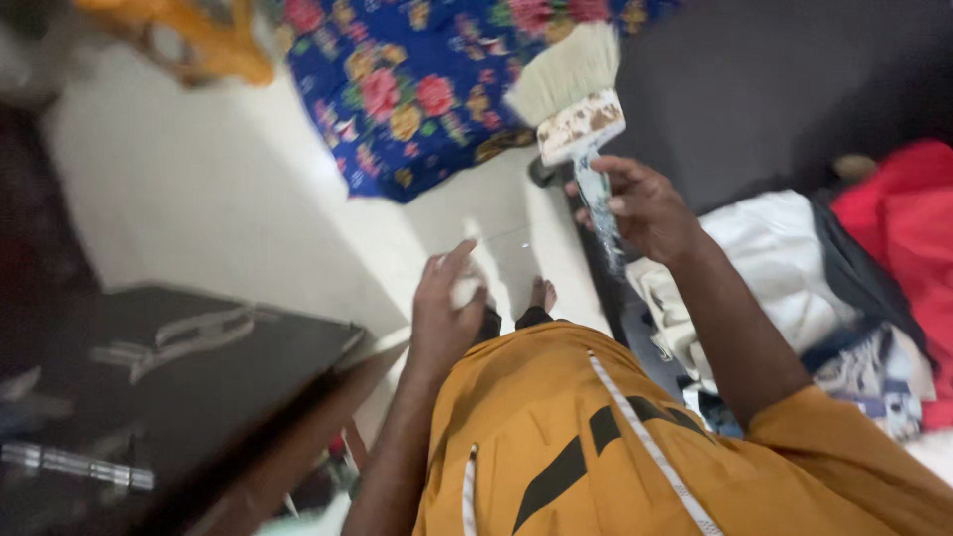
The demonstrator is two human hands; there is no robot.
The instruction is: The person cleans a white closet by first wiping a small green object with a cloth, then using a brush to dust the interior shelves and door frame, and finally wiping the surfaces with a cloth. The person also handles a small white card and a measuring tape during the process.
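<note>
A strip of pale floor [248, 199] lies open between the dark table [169, 367] at the left and the heap of clothes [784, 268] at the right, bounded ahead by the flowered blue cloth [417, 79]. The right hand [645, 203] has its grip closed around the handle of 1 wide paintbrush [576, 109], held above the floor, its metal band rust-stained and its bristles pale. The brush's long axis runs nearly upright in view, bristles pointing away toward the cloth, while the left hand [447, 308] hangs empty, fingers loosely spread.

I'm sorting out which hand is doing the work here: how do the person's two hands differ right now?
The right hand is closed around the handle of a wide paintbrush, bristles pointing up; the left hand holds nothing, fingers loosely spread. The right hand is raised farther from the body; the left hand hangs lower, near the orange shirt. Both are bare.
</note>
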